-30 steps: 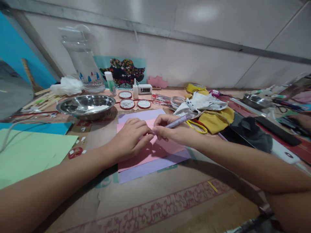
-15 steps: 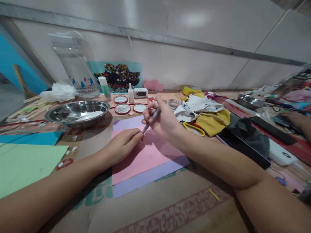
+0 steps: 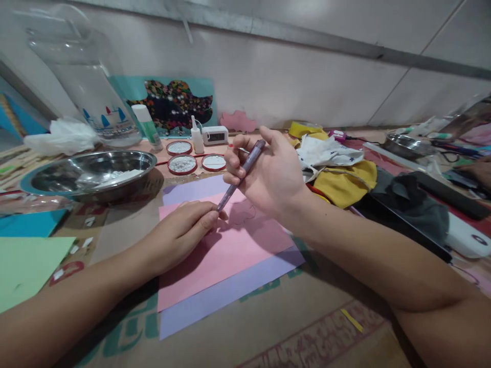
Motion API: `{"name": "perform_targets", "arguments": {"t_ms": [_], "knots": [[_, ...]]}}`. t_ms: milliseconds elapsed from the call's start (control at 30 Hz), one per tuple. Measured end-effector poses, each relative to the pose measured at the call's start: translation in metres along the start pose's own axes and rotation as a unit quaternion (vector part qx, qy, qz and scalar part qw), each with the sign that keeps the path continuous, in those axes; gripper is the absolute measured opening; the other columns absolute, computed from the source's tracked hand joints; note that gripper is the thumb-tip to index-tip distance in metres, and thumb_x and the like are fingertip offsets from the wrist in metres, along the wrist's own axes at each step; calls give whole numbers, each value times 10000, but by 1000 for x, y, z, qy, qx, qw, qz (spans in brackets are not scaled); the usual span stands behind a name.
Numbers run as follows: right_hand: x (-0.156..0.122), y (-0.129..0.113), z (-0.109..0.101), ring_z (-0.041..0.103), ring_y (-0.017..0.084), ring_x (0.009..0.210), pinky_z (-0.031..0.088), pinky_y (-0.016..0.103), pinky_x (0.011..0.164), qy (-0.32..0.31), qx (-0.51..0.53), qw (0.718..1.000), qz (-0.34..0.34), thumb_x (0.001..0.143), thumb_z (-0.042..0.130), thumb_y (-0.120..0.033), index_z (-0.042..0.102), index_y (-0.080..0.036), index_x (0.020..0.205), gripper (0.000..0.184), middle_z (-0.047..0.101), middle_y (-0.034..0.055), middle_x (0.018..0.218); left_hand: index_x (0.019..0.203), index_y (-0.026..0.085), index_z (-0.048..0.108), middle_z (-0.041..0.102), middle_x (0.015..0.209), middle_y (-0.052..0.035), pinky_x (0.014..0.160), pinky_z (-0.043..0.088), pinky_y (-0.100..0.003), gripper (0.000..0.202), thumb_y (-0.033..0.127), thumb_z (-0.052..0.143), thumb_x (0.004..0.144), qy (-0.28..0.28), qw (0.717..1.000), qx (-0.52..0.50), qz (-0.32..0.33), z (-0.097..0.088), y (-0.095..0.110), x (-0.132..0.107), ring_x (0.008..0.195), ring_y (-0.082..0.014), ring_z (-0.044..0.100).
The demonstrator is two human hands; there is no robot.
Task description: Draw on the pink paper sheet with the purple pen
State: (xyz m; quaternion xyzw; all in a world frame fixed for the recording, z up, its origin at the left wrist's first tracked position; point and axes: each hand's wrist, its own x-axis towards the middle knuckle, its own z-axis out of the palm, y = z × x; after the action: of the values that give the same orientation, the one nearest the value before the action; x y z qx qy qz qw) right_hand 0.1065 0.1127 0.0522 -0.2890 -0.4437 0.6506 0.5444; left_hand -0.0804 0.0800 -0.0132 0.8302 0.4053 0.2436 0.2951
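Observation:
My right hand is raised above the paper, palm turned up, with its fingers curled around a slim purple-grey pen. The pen slants down to the left. At its lower end, the thumb and fingers of my left hand are pinched together; the exact contact there is partly hidden. Beneath both hands lies a pink sheet of paper with a faint curved line drawn on it. A larger lilac sheet shows under its top and bottom edges.
Left stand a steel bowl with white material inside and a water jug. Behind are several red-rimmed dishes, a glue bottle and a small clock. Cloths and a black box lie right. Another person's hand shows far right.
My right hand has turned its palm further upward, showing more of the pen. The left hand stays at the pen's lower end. The head view has moved closer, and the drawn line shows more clearly.

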Motion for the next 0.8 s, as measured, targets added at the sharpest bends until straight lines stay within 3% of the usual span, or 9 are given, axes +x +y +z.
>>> {"name": "perform_targets", "arguments": {"t_ms": [167, 333, 800], "knots": [[-1, -2, -3, 379, 111, 470, 320, 220, 422, 6, 67, 997, 27, 946, 344, -456, 500, -201, 734, 367, 437, -18, 550, 1017, 211, 634, 682, 979, -41, 865, 427, -370, 287, 308, 364, 1008, 15, 991, 74, 109, -1, 7, -3, 933, -210, 603], [-4, -4, -3, 198, 95, 387, 180, 203, 350, -9, 111, 992, 56, 896, 367, -305, 471, -210, 692, 248, 307, -61, 448, 1057, 177, 592, 645, 1010, -72, 855, 404, -367, 197, 279, 437, 993, 27, 967, 144, 209, 4, 11, -8, 931, -216, 562], [-8, -2, 1, 145, 87, 390, 165, 191, 348, -11, 90, 994, 69, 891, 376, -281, 432, -218, 679, 229, 248, -75, 451, 912, 201, 617, 690, 869, -5, 816, 379, -343, 117, 285, 564, 972, 60, 951, 165, 253, 7, 8, -6, 826, -175, 602]]}}
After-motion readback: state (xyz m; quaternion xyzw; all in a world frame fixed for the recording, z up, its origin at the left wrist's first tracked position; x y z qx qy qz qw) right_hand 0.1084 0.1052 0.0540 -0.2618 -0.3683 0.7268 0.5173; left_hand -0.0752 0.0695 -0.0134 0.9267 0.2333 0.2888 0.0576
